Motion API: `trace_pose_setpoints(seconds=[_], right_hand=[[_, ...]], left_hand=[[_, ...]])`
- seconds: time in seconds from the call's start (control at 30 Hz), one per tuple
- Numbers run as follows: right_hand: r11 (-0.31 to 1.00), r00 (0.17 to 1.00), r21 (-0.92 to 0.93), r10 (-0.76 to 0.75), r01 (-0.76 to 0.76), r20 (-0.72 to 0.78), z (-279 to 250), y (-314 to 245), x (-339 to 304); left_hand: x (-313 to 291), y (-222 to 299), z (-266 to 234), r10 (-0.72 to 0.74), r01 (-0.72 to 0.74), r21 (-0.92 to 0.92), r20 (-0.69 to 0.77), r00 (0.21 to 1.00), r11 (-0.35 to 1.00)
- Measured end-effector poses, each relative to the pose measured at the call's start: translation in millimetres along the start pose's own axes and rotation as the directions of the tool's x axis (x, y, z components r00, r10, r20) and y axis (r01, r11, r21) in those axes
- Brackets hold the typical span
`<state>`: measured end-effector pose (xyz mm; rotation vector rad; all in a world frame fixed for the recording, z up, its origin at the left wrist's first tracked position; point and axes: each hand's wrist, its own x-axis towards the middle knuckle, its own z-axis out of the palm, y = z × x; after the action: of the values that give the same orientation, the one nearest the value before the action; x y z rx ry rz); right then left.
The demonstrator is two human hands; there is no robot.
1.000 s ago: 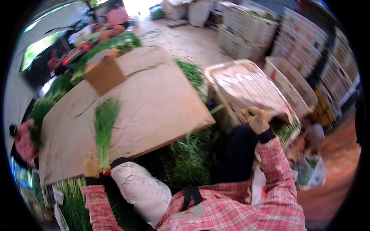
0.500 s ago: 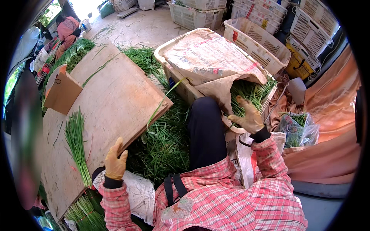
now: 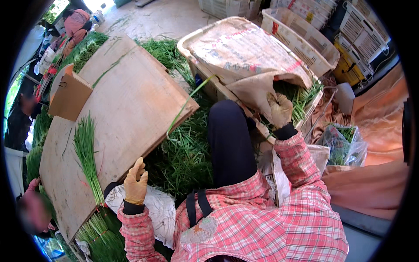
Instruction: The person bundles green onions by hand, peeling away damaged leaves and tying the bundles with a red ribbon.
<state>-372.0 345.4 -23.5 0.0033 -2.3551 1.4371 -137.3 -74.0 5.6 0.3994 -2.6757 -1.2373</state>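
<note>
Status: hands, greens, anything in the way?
Left hand open, empty, near board. Right hand at greens in crate, grip unclear. Green bundle lying on board. Sack covering most of crate.

Pink-and-white plaid is seen on the shirt (image 3: 257, 222), yellowish tan on the gloves (image 3: 281, 112); green is shown by the leaves (image 3: 304, 97), beige marked with red by the sack (image 3: 246, 50), pale brown by the board (image 3: 126, 100).
</note>
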Motion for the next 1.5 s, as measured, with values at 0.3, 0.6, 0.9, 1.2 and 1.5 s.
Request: trace_pose_setpoints(seconds=[0.3, 0.6, 0.9, 1.2, 1.5], right_hand=[[0.882, 0.981, -0.443, -0.193, 0.159, -0.033, -16, 26, 57], [0.811, 0.848, -0.289, -0.53, 0.508, 0.004, 20, -41, 84], [0.885, 0.875, -0.137, -0.396, 0.445, 0.279, 8, -51, 92], [0.989, 0.842, 0.128, -0.004, -0.077, 0.539, 9, -29, 21], [0.975, 0.843, 0.22, -0.108, -0.013, 0.526, -7, -97, 28]], left_hand=[[8, 11, 22, -0.004, 0.012, -0.125, 0.063, 0.998, 0.992], [9, 9, 9, -0.084, 0.087, -0.075, 0.04, 0.996, 0.993], [21, 19, 46, -0.032, 0.033, -0.244, 0.007, 0.999, 0.969], [14, 51, 71, 0.015, -0.009, -0.297, 0.017, 1.0, 0.955], [-2, 34, 57, -0.094, 0.092, -0.294, 0.009, 0.996, 0.951]])
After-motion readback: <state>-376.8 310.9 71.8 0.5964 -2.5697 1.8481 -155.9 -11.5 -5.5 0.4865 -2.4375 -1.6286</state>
